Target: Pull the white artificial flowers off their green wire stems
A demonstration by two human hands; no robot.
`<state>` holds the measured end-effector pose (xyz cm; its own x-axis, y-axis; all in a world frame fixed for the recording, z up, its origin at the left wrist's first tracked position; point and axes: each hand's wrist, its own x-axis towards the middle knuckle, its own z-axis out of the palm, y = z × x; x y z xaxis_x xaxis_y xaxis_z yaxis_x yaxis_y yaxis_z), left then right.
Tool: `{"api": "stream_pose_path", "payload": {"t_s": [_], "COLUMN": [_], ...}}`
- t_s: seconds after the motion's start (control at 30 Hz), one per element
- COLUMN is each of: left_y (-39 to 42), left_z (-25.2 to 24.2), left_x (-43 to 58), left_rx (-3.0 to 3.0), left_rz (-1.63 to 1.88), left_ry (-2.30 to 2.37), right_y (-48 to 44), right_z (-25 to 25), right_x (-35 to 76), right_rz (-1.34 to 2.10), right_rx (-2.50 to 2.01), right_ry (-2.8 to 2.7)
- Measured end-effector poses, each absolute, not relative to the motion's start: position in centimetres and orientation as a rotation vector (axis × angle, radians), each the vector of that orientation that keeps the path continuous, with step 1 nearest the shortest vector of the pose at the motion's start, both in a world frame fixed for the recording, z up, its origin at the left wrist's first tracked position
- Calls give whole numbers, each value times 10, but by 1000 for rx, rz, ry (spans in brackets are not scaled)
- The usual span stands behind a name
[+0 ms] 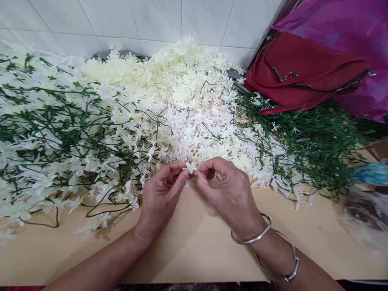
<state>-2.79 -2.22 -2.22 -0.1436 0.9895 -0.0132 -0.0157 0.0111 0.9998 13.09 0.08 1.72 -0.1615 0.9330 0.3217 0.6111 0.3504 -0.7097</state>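
Observation:
Between thumb and fingertips, my left hand (162, 196) pinches a small white artificial flower (190, 167). Its petals face up, just left of my right fingertips. My right hand (227, 190) has thumb and forefinger pressed together close beside the flower; anything between those fingertips is too small to make out. Behind both hands spreads a heap of loose white flower pieces (194, 133) with thin strands. Farther back is a pile of cream blossoms (188, 68). White flowers on green stems (75, 125) lie tangled to the left.
Green stems (321, 141) are heaped at the right, with a red handbag (306, 72) above them and a purple bag (363, 48) behind. A clear plastic bag (366, 214) lies at the right edge of the wooden table (188, 250). White tiles (160, 20) form the back wall.

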Motion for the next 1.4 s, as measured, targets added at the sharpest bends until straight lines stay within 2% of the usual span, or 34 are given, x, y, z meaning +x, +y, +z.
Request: {"api": "stream_pose_path", "payload": {"t_s": [0.27,0.53,0.8,0.97,1.07,1.27,1.4], "left_y": [-23,-25,-28,-28,-27,-30,-29], "left_z": [-17,-26,-27,-25,-24,-21,-21], "left_x": [-28,-29,-28,-28,-28,-26,-26], "left_rx": [1130,1298,1628,1641,1544,1308,1295], "left_rz": [1299,1283,1290,1320,1352,1311,1368], "left_ry": [1358,1413,1462,1430,1335,1208,1215], "right_y": [-3,-1,4,5,6,10,15], "right_z": [16,19,16,11,8,1,-1], "right_x": [131,130,130,131,133,136,143], "right_rz": [541,887,1114,1184,1130,773,751], "right_rx": [-1330,-1356,-1346,-1311,-1259,-1152,-1103], "right_ry": [-1872,-1673,-1504,-1484,-1561,-1709,-1620]}}
